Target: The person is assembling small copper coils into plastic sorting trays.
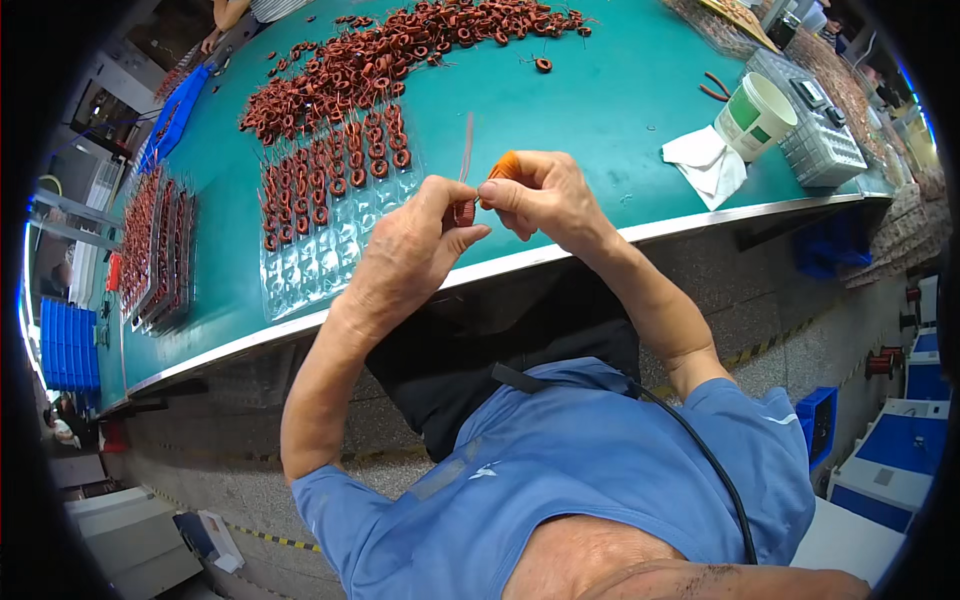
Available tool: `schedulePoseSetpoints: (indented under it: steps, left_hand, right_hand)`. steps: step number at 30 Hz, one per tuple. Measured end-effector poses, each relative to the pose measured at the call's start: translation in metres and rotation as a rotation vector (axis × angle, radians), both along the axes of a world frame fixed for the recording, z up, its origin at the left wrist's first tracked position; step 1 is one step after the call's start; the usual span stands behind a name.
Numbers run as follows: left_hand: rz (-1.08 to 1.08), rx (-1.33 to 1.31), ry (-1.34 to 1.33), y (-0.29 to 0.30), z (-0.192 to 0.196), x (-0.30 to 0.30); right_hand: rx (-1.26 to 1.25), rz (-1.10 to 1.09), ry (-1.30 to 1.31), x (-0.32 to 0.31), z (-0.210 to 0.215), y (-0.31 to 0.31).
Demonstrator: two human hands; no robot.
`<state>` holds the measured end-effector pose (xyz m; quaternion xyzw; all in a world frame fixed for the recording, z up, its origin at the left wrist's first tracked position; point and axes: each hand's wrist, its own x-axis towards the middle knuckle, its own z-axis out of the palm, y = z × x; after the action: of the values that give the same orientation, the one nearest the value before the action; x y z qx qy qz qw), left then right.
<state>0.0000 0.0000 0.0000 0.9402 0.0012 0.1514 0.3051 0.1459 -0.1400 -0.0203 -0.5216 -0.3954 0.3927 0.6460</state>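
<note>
My left hand (pixel 405 240) is closed on a small copper-red ring coil (pixel 465 213), pinched between thumb and fingers above the table's near edge. Long thin wire leads (pixel 468 145) rise from the coil. Close against it, my right hand (pixel 550 198) pinches at the coil's top with thumb and forefinger, apparently on a wire end; the exact contact is too small to make out. An orange covering (pixel 508 166) wraps a finger of that hand. Left of my hands, a clear plastic tray (pixel 300 270) holds rows of similar coils, its near pockets bare.
A large heap of coils (pixel 390 50) covers the far table (pixel 600 90). Stacked filled trays (pixel 155 250) stand at left. On the right are red-handled pliers (pixel 715 88), a white tub (pixel 755 115), a white cloth (pixel 706 165) and a grey box (pixel 815 130). Another person's hand (pixel 210 42) shows far left.
</note>
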Motion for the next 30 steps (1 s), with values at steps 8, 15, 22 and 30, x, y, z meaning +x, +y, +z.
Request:
schedulePoseSetpoints:
  steps: [8,15,22,30]
  left_hand:
    - [0.011,-0.861,-0.346,-0.023,-0.040,0.001]
    - [-0.107,-1.028,-0.479,-0.027,-0.048,0.003]
    - [-0.021,-0.836,-0.319,-0.008,-0.063,-0.018]
    - [0.104,-0.861,-0.394,0.011,-0.078,-0.048]
  right_hand:
    - [0.240,-0.467,-0.523,-0.031,0.000,-0.005]
    - [0.159,-0.218,0.040,-0.022,-0.012,0.008]
    - [0.232,-0.307,-0.263,-0.033,-0.024,0.021]
    - [0.156,0.008,-0.329,-0.047,-0.011,0.056]
